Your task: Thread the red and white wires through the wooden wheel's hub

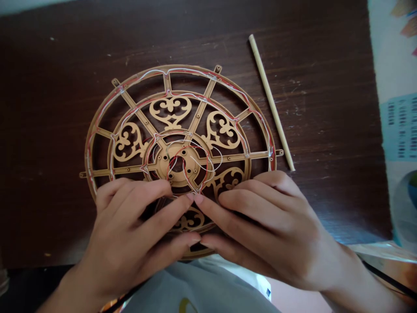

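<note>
A tan wheel-shaped frame (198,114) with spokes and heart-shaped scrollwork lies on the dark table, its near edge toward my body. Thin red and white wires (208,150) run along its rings and loop loosely over the hub (178,164). My left hand (130,234) grips the near left part, fingers bent over the frame. On the near right, my right hand (270,226) holds it the same way. Both index fingertips meet on the wires at a spoke just below the hub. The thumbs come close together near the rim. My hands hide part of the near rings.
A thin wooden stick (272,102) lies slantwise to the right of the frame. The dark wooden table (325,65) carries small specks and scratches. Beyond its right edge is a light printed sheet or cover (395,126). Grey clothing (195,287) shows below the near edge.
</note>
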The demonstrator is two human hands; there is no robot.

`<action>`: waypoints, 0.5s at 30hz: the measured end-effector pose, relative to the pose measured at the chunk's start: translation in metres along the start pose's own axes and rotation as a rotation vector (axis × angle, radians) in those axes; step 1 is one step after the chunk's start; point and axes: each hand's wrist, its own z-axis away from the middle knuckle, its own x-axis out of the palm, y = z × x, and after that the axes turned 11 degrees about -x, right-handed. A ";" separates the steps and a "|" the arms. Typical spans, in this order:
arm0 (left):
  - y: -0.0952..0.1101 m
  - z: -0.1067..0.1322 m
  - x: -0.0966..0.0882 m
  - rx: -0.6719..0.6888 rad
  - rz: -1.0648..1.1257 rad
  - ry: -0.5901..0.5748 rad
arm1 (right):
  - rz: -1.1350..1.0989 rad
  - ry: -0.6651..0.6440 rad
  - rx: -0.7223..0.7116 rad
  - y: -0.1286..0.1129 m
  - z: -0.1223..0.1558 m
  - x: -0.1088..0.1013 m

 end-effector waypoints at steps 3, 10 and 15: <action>0.000 0.000 0.000 0.009 -0.005 -0.012 | 0.026 0.002 -0.003 0.000 -0.002 0.001; 0.001 -0.001 -0.004 -0.023 -0.003 -0.045 | 0.083 0.032 -0.040 -0.001 0.000 0.003; 0.001 -0.002 -0.005 0.000 -0.020 -0.075 | 0.035 0.034 -0.032 -0.002 0.003 0.005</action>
